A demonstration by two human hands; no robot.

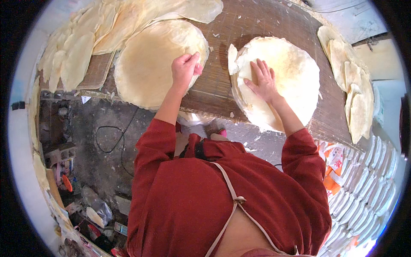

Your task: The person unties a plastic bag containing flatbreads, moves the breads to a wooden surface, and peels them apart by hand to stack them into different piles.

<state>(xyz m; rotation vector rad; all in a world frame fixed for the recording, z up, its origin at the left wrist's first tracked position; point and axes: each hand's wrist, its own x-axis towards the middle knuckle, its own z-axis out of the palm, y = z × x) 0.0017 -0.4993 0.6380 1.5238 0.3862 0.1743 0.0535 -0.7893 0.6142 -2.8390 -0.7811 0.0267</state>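
Observation:
Two broad stacks of thin round flatbread sheets lie on a brown wooden table. Over the right side of the left stack (144,70) is my left hand (186,69), its fingers curled in; I see nothing between them, though the inside of the grip is partly hidden. My right hand (264,78) rests palm down, fingers spread, on the left part of the right stack (292,77). The top sheet there is pale with a browned patch. A torn flap of sheet (232,59) sticks out at that stack's upper left edge.
Overlapping flatbread sheets (77,54) cover the table's far left, and more sheets (350,80) lie along its right end. Crumbs dot the tabletop (215,83). A black cable (109,151) loops on the floor. White packages (362,183) are piled at lower right.

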